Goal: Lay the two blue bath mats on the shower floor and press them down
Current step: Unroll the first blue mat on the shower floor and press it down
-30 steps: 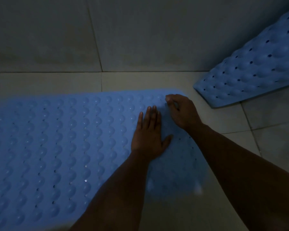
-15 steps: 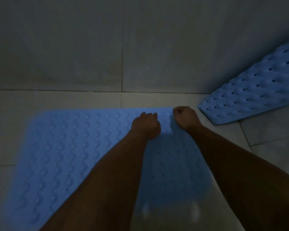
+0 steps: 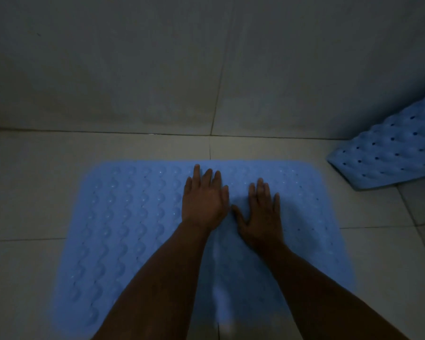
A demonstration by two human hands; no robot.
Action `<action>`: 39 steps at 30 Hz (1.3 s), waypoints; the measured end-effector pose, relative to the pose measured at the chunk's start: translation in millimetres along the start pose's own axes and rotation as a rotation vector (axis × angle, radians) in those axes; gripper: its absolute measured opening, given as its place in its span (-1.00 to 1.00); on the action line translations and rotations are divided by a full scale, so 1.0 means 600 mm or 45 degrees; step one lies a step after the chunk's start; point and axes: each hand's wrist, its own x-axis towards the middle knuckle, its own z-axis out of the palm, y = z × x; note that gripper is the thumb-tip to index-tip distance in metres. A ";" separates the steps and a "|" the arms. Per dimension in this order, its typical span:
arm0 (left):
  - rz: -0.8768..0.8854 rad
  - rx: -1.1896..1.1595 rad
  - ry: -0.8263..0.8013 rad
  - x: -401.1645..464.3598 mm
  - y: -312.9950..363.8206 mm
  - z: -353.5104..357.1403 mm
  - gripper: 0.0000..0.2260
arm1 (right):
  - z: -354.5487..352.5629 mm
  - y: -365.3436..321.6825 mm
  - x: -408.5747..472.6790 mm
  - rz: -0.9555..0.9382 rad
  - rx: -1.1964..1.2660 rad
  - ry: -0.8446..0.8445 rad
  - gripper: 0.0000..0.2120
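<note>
Your left hand (image 3: 203,204) and right hand (image 3: 261,212) lie flat, fingers straight, holding nothing, on the first blue mat (image 3: 133,229) to stick it down; the second mat (image 3: 390,158) waits at the right — leaning up.

A light blue bath mat (image 3: 133,229) lies flat on the tiled shower floor (image 3: 35,192), its far edge near the wall and its top covered in rows of raised bumps with small holes. The second blue mat (image 3: 388,158), also bumpy and dotted with dark holes, sits well apart at the right edge, only partly in view, its near corner on the floor and the rest tilted upward.
</note>
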 end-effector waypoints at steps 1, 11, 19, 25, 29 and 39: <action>-0.003 0.019 -0.018 0.000 -0.004 0.005 -0.42 | 0.002 -0.001 0.000 0.010 0.004 0.006 -0.22; 0.012 0.203 -0.056 -0.010 -0.023 0.001 -0.37 | -0.030 -0.004 0.015 0.024 0.095 -0.343 0.21; 0.166 0.188 -0.037 -0.019 0.032 -0.034 -0.30 | -0.184 0.029 0.122 0.282 0.618 -0.466 -0.17; 0.311 0.178 -0.094 -0.027 0.060 0.030 -0.31 | -0.195 0.049 0.146 0.133 0.649 -0.212 -0.32; 0.180 0.156 -0.187 -0.023 0.071 0.091 -0.22 | -0.171 0.059 0.162 0.077 0.743 0.069 -0.61; 0.208 0.192 -0.022 -0.032 0.076 0.119 -0.25 | -0.075 0.096 0.158 -0.063 0.596 0.340 -0.70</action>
